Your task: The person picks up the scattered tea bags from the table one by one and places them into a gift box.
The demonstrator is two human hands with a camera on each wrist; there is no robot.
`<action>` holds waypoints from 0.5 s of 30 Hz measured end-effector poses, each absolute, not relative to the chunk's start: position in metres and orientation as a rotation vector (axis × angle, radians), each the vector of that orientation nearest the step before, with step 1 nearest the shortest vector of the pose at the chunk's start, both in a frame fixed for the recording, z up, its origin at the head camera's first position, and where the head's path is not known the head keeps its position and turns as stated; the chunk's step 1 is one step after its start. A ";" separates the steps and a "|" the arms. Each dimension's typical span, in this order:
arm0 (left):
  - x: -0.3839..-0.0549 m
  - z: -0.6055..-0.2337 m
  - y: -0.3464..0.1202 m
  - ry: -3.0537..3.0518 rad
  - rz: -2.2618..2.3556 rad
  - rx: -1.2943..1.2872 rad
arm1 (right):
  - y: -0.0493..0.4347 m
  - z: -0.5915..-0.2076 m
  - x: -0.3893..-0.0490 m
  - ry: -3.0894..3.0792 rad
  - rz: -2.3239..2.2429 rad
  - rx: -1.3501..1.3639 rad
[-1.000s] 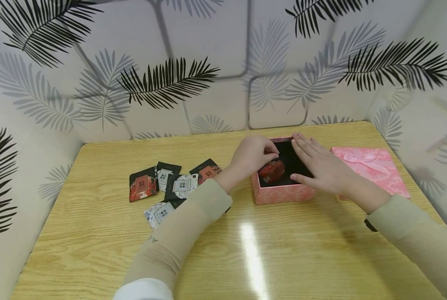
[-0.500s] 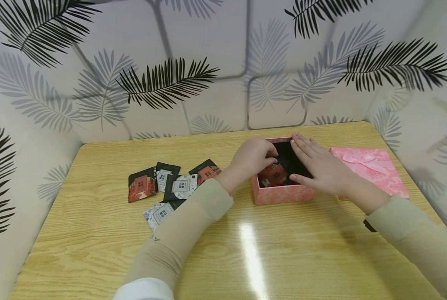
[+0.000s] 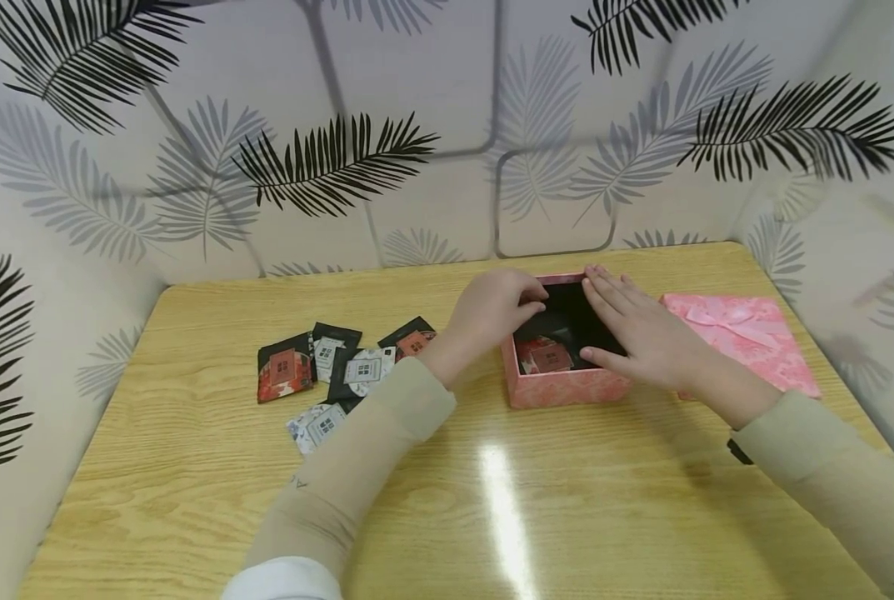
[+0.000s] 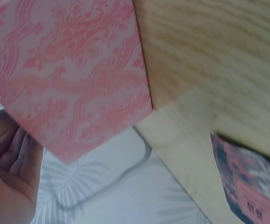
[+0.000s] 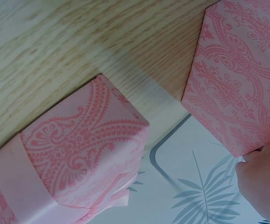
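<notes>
A pink patterned box point(image 3: 570, 390) with a black inside stands without its lid on the table. Inside, near the front left corner, lies a flat black packet with a red label point(image 3: 550, 357). My left hand point(image 3: 491, 312) hovers at the box's left rim, fingers loosely bent and holding nothing. In the left wrist view that hand point(image 4: 9, 172) shows beside the box's outer wall point(image 4: 69, 84). Flat across the right rim rests my right hand point(image 3: 634, 329), fingers straight, partly covering the opening. The right wrist view catches only a bit of this hand point(image 5: 265, 182) at the box edge.
Several similar packets point(image 3: 364, 371), some red and some white, lie loosely grouped left of the box. Beyond my right hand is the pink lid with a ribbon bow point(image 3: 739, 333). A wall with leaf patterns point(image 3: 432, 200) rises behind the wooden table point(image 3: 177, 467).
My left hand has let go of the red-labelled packet, which now lies in the box. That hand has drawn back a little to the left. My right hand keeps its place.
</notes>
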State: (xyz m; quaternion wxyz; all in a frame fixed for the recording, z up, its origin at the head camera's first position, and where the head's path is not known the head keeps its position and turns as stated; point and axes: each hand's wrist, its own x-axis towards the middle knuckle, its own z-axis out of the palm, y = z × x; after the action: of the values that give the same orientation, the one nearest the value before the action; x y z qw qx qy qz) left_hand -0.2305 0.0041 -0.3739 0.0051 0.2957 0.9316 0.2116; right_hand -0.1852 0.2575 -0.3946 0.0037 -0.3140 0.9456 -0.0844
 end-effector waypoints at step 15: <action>-0.225 -0.367 -0.047 3.054 0.782 0.773 | 0.257 -0.393 -0.184 2.965 -0.262 -0.989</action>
State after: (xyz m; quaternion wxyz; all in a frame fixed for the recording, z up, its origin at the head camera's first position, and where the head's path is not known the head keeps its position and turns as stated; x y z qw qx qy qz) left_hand -0.2250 -0.0473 -0.3673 -0.0522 0.2377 0.9396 0.2405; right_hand -0.1841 0.2568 -0.3935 0.0027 -0.3154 0.9453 -0.0835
